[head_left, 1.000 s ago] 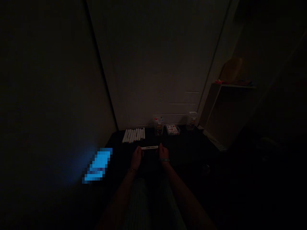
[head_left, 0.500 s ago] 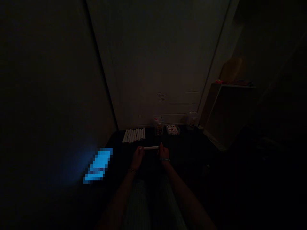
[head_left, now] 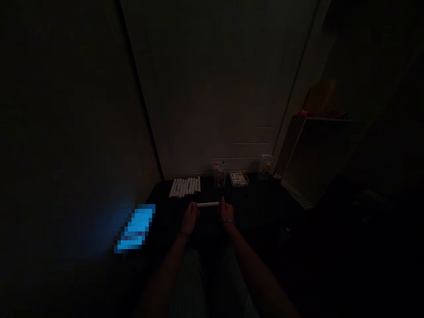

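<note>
The scene is very dark. A white marker [head_left: 207,204] lies level between my hands, above a black mat [head_left: 258,207]. My left hand [head_left: 189,218] pinches its left end and my right hand [head_left: 225,211] grips its right end. Both hands are closed on it. A row of several white markers [head_left: 185,186] lies side by side on the mat just beyond my left hand.
Two small clear containers [head_left: 219,173] [head_left: 265,166] and a flat pack of coloured items [head_left: 239,178] stand at the mat's far edge against a pale door. A glowing blue screen [head_left: 136,227] lies to the left. A low shelf unit [head_left: 308,154] stands at the right.
The marker turned in my fingers, so the dark print seen on it a second ago no longer shows. My hands stayed where they were.
</note>
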Motion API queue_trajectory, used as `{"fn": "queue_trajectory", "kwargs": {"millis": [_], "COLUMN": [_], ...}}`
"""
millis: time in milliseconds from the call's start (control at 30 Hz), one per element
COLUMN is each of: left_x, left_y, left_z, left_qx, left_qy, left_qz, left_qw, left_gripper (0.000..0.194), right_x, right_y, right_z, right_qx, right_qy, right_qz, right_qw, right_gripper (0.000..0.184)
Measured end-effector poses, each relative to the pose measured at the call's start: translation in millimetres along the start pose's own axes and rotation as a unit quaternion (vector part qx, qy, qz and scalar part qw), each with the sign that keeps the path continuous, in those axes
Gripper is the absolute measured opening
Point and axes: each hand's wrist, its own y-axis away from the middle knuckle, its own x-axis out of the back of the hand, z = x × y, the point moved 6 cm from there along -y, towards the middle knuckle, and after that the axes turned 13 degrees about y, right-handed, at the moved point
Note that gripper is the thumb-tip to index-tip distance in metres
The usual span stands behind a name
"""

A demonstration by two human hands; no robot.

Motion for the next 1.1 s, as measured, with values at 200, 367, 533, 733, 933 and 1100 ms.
{"fn": "queue_trajectory", "kwargs": {"millis": [200,367,533,733,933,1100], "left_x": [-3.5,-2.6,-0.6,-3.7,-1.4,-3.2], "left_y": [0.9,1.2,0.5,1.2,-1.2,-2.2], "left_z": [5.8,5.4,3.5,5.1,-1.5,-5.0], "left_qx": [-0.005,-0.002,-0.001,0.008,-0.002,-0.009], "left_qy": [0.005,-0.005,-0.010,-0.027,-0.045,-0.030], "left_qz": [-0.008,-0.006,0.002,-0.006,-0.010,-0.010], "left_qw": [1.000,1.000,1.000,1.000,0.999,0.999], "left_gripper": [0.028,0.027,0.032,0.029,0.031,0.029], "right_x": [-1.4,-1.3,-2.3,-2.7,-0.5,-1.4], "right_y": [-0.5,-0.8,-0.8,-1.1,-0.7,-1.3], "right_z": [1.7,3.6,3.4,5.1,3.8,5.2], "right_qx": [-0.011,-0.019,-0.013,-0.025,-0.023,-0.026], "right_qy": [-0.014,-0.016,-0.027,-0.041,-0.029,-0.041], "right_qz": [-0.003,0.011,0.005,0.003,0.010,0.012], "right_qw": [1.000,1.000,1.000,0.999,0.999,0.999], "right_gripper": [0.066,0.066,0.066,0.064,0.065,0.064]}}
